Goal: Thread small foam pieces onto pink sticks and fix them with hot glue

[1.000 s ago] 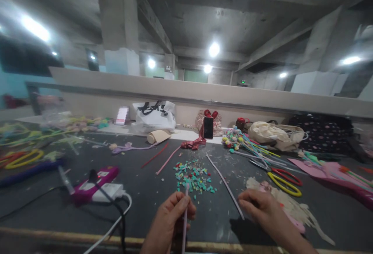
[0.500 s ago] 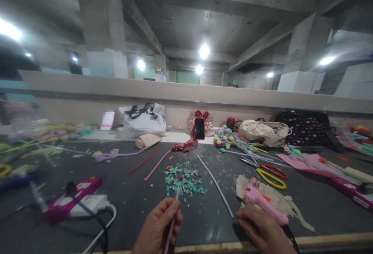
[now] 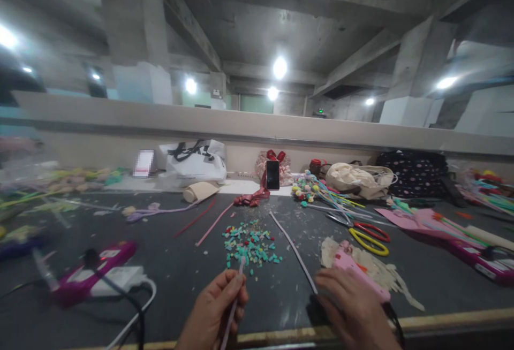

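Note:
My left hand (image 3: 219, 304) is closed around a thin lilac stem (image 3: 231, 318) that looks like a fuzzy pipe cleaner, its tip standing up above the thumb. Just beyond that tip lies a scatter of small teal, red and yellow bits (image 3: 252, 245). My right hand (image 3: 353, 304) hovers low over the table with its fingers stretched out and nothing seen in them. Its fingertips are close to the near end of a second lilac stem (image 3: 295, 251) lying on the table. A pink glue gun (image 3: 359, 275) rests partly behind this hand on crumpled beige material (image 3: 377, 267).
Scissors (image 3: 369, 238) with red and yellow handles lie right of centre. A purple power strip (image 3: 96, 269) with cables sits at left. Behind stand a phone (image 3: 272, 175), a white bag (image 3: 196, 162) and a bunch of coloured stems (image 3: 309, 187). Pink paper (image 3: 417, 220) lies at right.
My right hand has shifted slightly left and up, its fingers stretching toward the loose lilac stem's end. My left hand keeps its stem. The whole view has moved a little.

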Demonstrator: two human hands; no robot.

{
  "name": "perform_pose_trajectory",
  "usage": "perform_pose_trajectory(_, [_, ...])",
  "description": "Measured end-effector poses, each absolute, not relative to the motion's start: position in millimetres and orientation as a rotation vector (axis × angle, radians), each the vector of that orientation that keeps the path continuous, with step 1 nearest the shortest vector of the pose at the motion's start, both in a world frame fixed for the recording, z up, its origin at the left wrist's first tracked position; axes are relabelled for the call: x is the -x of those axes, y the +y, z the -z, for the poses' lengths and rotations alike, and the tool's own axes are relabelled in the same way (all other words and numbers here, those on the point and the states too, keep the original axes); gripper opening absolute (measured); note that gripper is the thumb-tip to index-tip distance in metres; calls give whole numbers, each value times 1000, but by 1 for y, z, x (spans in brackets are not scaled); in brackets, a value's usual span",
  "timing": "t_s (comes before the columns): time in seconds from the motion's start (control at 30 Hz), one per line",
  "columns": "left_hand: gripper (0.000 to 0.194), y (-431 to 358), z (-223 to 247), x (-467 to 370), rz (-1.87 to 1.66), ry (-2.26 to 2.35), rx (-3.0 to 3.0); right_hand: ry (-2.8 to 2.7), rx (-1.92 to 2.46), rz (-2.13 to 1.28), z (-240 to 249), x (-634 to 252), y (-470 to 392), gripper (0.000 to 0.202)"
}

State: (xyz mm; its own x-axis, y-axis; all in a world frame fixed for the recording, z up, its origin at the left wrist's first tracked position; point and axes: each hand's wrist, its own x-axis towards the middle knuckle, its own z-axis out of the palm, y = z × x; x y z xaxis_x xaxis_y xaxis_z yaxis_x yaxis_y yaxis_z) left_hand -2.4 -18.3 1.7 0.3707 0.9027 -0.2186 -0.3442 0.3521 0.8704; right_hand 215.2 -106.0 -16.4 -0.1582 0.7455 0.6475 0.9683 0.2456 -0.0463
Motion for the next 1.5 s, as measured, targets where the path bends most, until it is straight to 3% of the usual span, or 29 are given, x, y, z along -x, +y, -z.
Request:
perform_pose_trajectory(0.23, [23, -17, -1, 4, -918, 805, -848, -2093, 1340, 509, 27, -188, -104, 19])
perform_pose_trajectory(0.67, [18, -17, 2, 4, -928, 775, -876, -2041, 1475, 533, 15, -246, -134, 14])
perform_pose_trajectory(1.1, [26, -13, 4, 6, -933, 789, -825, -1654, 2396, 544, -10, -276, -107, 25])
perform_pose_trajectory(1.5, [22, -13, 7, 5, -890, 784, -870, -1680, 2418, 257, 5, -300, -122, 24])
